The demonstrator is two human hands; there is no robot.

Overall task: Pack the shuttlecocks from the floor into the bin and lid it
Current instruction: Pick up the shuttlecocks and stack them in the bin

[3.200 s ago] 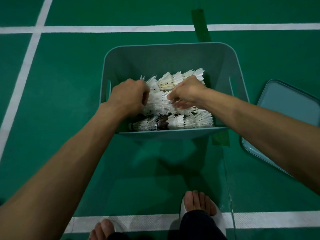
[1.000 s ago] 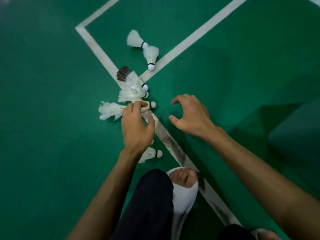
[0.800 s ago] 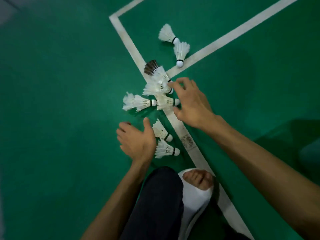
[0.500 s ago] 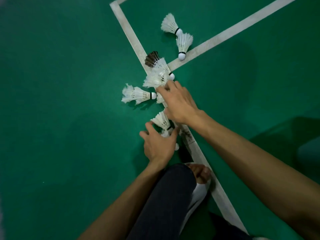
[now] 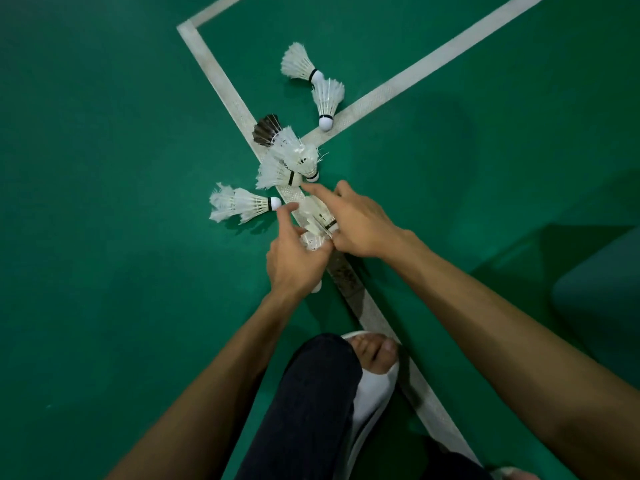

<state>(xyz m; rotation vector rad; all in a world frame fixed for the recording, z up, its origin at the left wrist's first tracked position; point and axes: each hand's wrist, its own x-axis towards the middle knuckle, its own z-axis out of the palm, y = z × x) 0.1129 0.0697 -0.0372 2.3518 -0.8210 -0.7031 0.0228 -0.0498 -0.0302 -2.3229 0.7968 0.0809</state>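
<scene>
Collecting loose shuttlecocks [image 5: 242,204] from the floor [image 5: 104,202], several at a time.
The left hand [image 5: 298,263] clutches gathered shuttlecocks, a cork poking out below the palm, so it can likely take more. The right hand [image 5: 362,225] points a forefinger at the pile, and its grip cannot be told. White, frayed, black-banded, they straddle the court line [image 5: 214,71].

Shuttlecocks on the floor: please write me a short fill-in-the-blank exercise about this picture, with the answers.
The floor is ___ with white lines.
Exactly ___ shuttlecock has dark feathers.
The left hand grips white ___.
The outstretched forefinger belongs to the ___ hand.
Answers: green; one; shuttlecocks; right.
</scene>
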